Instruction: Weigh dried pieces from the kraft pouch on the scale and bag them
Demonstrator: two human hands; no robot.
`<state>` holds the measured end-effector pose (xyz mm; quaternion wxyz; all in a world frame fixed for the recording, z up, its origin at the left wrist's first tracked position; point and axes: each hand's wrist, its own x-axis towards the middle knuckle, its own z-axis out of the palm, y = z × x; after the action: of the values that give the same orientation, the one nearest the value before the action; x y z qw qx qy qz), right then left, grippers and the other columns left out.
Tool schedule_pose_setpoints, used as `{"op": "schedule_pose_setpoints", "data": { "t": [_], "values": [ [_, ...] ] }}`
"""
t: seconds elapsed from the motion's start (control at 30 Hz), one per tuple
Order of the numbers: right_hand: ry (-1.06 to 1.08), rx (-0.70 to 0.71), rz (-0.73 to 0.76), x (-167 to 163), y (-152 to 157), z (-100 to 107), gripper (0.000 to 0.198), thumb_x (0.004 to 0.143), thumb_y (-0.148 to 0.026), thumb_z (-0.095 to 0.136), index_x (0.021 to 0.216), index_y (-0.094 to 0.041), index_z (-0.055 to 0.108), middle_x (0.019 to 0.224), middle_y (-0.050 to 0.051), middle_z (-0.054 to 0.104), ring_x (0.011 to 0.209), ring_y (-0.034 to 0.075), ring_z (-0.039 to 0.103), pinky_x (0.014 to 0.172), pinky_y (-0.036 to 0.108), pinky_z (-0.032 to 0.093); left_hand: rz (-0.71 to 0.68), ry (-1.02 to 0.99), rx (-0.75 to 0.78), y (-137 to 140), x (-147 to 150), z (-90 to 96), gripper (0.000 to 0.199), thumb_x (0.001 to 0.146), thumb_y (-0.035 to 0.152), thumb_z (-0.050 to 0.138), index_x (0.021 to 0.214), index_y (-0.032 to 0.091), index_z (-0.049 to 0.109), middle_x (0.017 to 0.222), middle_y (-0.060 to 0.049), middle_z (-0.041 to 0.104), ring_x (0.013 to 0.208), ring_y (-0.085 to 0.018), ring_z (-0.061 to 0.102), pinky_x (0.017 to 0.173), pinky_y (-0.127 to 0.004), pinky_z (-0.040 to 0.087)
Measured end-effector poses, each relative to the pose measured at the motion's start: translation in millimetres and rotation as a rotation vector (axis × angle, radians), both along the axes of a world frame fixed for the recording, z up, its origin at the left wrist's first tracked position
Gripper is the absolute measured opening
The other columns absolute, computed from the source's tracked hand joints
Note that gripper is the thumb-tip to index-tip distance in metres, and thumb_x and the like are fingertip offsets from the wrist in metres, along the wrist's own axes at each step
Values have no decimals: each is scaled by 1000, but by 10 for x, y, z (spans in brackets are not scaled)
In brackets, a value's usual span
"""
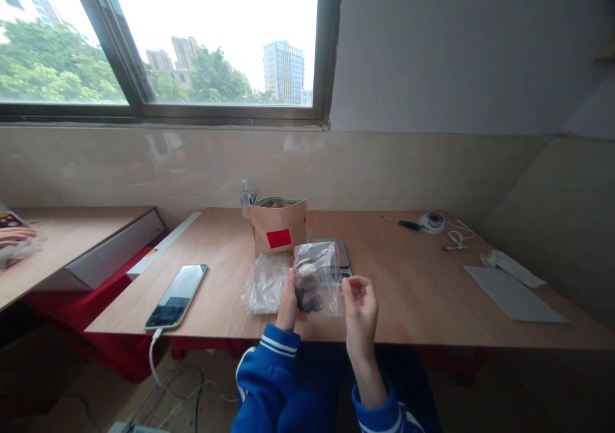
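A clear zip-lock bag (318, 279) with dark, dried-looking pieces inside is held up just above the table's near edge. Its red zip line runs down the right side. My left hand (288, 302) is closed on the bag's left edge. At the zip side, my right hand (360, 305) has its thumb and fingertips pinched together at the bag's edge. Left of the bag lies a pile of empty clear plastic bags (266, 285). Behind stands an open brown paper pouch (277, 225) with a red label. A flat scale-like device (342, 253) is partly hidden by the bag.
A phone (177, 297) with a charging cable lies on the left. A plastic bottle (245, 195) stands behind the pouch. To the right are a screwdriver (408, 225), a white dome camera (432, 222) and a white sheet (515, 293). Another person's hand (16, 236) shows far left.
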<state>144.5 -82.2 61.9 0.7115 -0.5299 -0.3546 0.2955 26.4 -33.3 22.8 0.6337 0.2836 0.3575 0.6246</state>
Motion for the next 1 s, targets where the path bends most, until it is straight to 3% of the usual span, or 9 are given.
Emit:
{"op": "schedule_pose_setpoints", "data": {
  "t": [0.1,0.2,0.33,0.43,0.63,0.77,0.9,1.0],
  "values": [
    [-166,47,285,-31,217,62,21,81,-38,58,90,-19,60,88,6,65,83,19,63,76,32,51,-101,-73,-13,171,-60,-40,55,82,59,45,108,14,65,100,-11,69,105,-27,61,89,-39,50],
    [-397,85,488,-64,522,73,21,82,-27,55,99,-19,62,105,9,64,98,21,61,89,36,48,-112,-104,-21,267,-93,-86,51,82,57,46,105,16,66,97,-11,70,101,-27,63,85,-39,52],
    [-614,39,765,-91,789,80,49,75,-20,61,123,-21,53,127,8,56,119,23,50,103,40,37,-75,-79,2,300,-127,-144,44,81,50,52,103,15,66,98,-12,70,100,-28,63,84,-38,52],
    [-650,11,904,-104,837,120,53,74,-21,64,126,-23,52,128,7,56,118,23,51,103,40,37,-34,-55,25,308,-141,-171,41,79,47,56,100,13,67,98,-12,70,100,-28,64,84,-36,52],
    [-655,-22,850,-65,831,181,38,71,-25,68,109,-19,63,110,7,65,101,23,60,89,37,48,9,-50,0,334,-139,-201,37,72,44,65,93,13,69,96,-12,71,95,-26,65,84,-35,52],
    [-612,65,827,12,772,274,32,73,-25,65,104,-20,65,105,4,65,96,20,61,80,32,51,78,-83,-30,344,-165,-230,32,73,38,67,91,12,68,92,-10,71,88,-24,66,81,-34,52],
    [-545,93,849,51,791,503,33,75,-25,62,108,-22,64,111,4,64,97,18,61,81,31,51,70,-138,-75,357,-201,-239,27,85,35,52,96,16,66,95,-7,70,91,-22,65,84,-34,51],
    [-519,220,705,-46,980,781,35,79,-27,58,114,-22,61,115,5,62,100,18,60,85,32,50,58,-151,-130,368,-217,-238,28,88,35,46,96,18,66,94,-6,70,93,-22,65,84,-33,50]
  ]
}}
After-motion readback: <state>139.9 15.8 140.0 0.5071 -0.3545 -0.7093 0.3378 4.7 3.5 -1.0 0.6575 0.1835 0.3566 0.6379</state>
